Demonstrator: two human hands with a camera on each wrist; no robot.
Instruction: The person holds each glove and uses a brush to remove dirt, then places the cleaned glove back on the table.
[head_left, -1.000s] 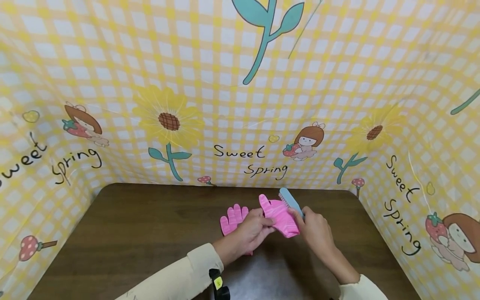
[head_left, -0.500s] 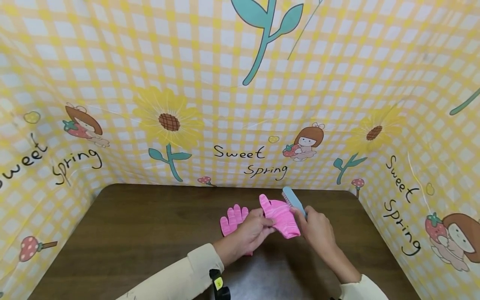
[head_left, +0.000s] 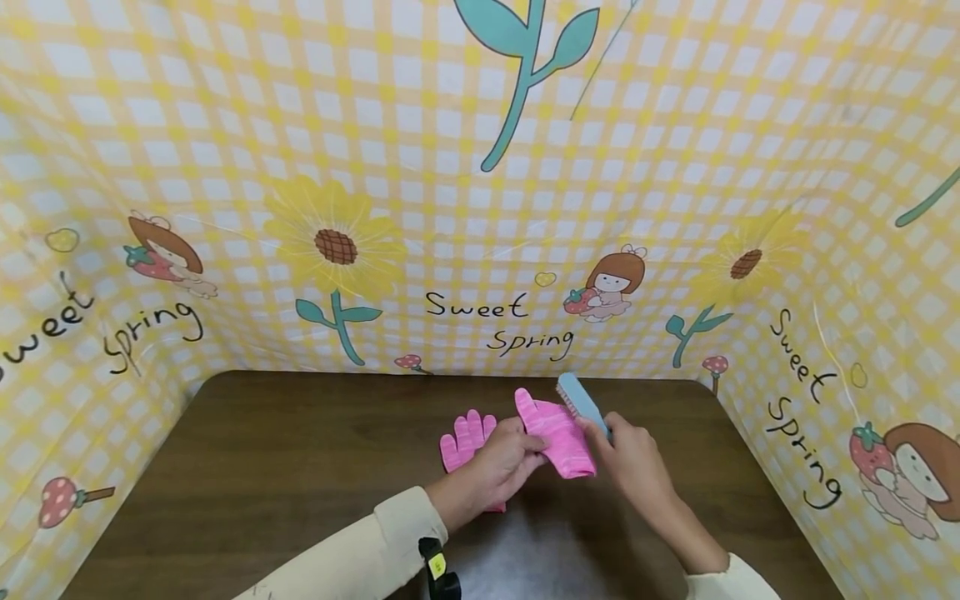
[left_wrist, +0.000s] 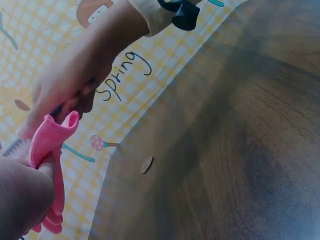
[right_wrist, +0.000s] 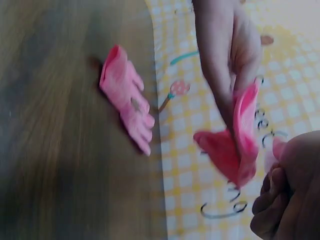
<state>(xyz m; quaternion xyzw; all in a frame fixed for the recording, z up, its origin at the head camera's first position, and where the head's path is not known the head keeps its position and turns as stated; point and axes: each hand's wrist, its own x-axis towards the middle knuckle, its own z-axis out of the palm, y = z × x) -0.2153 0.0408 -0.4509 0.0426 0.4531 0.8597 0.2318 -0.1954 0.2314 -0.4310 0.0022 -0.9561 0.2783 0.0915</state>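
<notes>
My left hand (head_left: 501, 462) pinches a pink knitted glove (head_left: 561, 437) above the table, thumb on top. The cuff points toward me and to the right, and one glove finger sticks up at the far left. A light blue brush (head_left: 583, 402) is gripped by its handle in my right hand (head_left: 636, 460). Its bristles face the glove and lie against its right side in the head view. In the right wrist view the second pink glove (right_wrist: 127, 97) lies flat on the table, with a dark grey mark on it; my left forearm and hand partly cover it in the head view.
The brown wooden table (head_left: 300, 467) is enclosed at the back and sides by a yellow checked cloth (head_left: 465, 208) printed with flowers. A small oval mark or piece (left_wrist: 146, 164) shows on the table in the left wrist view. Black wrist gear (head_left: 438, 571) sits by the left sleeve.
The brush has slid a little right along the glove and then back left. The held glove has shifted slightly left with it. The glove on the table stays put.
</notes>
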